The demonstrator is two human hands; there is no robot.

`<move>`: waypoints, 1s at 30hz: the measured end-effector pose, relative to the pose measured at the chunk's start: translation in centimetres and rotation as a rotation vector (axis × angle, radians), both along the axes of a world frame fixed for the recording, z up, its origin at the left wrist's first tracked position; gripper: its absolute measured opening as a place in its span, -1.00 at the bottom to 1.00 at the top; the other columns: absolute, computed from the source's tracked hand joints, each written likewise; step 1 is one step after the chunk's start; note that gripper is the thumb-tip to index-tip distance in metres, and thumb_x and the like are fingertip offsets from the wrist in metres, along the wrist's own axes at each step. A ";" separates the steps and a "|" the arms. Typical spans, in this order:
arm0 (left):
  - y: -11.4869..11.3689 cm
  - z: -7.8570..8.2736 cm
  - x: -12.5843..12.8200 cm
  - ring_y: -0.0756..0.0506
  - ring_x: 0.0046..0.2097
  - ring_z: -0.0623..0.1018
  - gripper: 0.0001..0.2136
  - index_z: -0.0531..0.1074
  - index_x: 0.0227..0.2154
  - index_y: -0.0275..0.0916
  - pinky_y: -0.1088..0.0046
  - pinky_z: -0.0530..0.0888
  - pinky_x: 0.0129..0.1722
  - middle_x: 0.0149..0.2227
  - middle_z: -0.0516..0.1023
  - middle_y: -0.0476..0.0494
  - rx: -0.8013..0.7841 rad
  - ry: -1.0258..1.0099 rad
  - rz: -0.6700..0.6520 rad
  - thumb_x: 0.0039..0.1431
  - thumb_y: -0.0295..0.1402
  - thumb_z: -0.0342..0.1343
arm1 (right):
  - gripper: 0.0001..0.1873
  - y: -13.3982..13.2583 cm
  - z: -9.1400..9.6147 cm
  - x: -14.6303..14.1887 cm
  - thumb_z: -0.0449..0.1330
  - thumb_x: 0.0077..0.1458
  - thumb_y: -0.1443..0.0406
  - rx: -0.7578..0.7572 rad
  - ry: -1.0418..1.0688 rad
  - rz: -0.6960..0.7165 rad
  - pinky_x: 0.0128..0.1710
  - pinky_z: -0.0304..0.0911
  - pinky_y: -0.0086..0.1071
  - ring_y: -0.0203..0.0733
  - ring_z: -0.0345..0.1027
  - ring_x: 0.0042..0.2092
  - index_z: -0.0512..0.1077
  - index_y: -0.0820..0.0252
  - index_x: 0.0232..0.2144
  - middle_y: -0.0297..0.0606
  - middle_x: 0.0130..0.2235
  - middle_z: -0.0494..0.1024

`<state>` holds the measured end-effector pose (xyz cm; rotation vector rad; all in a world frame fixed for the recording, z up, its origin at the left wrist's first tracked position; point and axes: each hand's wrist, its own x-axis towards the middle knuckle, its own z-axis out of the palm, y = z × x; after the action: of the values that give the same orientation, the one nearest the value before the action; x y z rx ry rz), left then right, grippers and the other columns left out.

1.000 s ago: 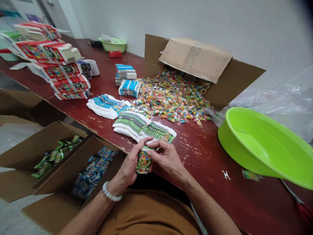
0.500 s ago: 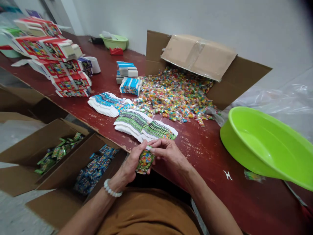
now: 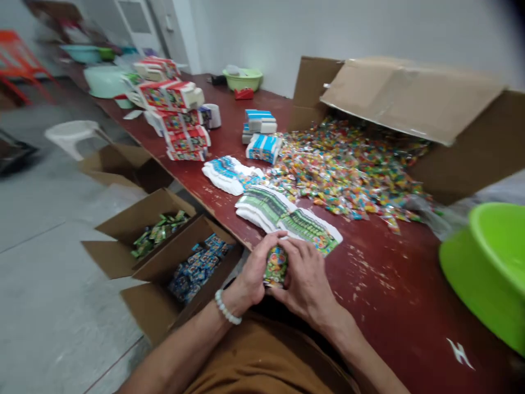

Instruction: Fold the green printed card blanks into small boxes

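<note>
Between my hands, close to the table's front edge, is a small green printed packet. My left hand wraps round its left side; a pale bead bracelet circles that wrist. My right hand closes on the packet's right side, fingers over its top corner and thumb low. Just beyond my fingers lie fanned rows of flat green packets. Farther left is a fan of blue-and-white packets. A heap of small wrapped sweets spreads out of a tipped cardboard box.
Below the table's left edge stand open cartons, one holding green packets, another blue packets. Red printed boxes are stacked at the far left, with blue-and-white boxes nearer. A green basin stands on the right.
The view has swung left, so everything sits farther right in it. My right hand has moved from pinching the packet's top edge to wrapping round its right side.
</note>
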<state>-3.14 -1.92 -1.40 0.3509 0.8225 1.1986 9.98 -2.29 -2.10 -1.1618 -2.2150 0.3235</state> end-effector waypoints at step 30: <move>6.0 -3.9 3.1 -0.50 0.37 0.05 -0.42 0.36 0.19 -0.29 -0.30 -0.27 0.28 0.32 0.21 -0.51 1.149 1.961 -0.158 0.18 -0.07 0.14 | -0.40 7.2 -4.1 10.4 0.29 -0.02 -0.08 -0.150 -0.070 -0.607 -0.04 0.21 0.09 0.22 0.25 0.05 0.47 0.14 -0.03 0.00 0.08 0.41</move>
<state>-0.04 4.10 -5.27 2.7202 1.5001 0.7283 20.35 4.87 -6.19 -1.8737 -1.7984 0.1935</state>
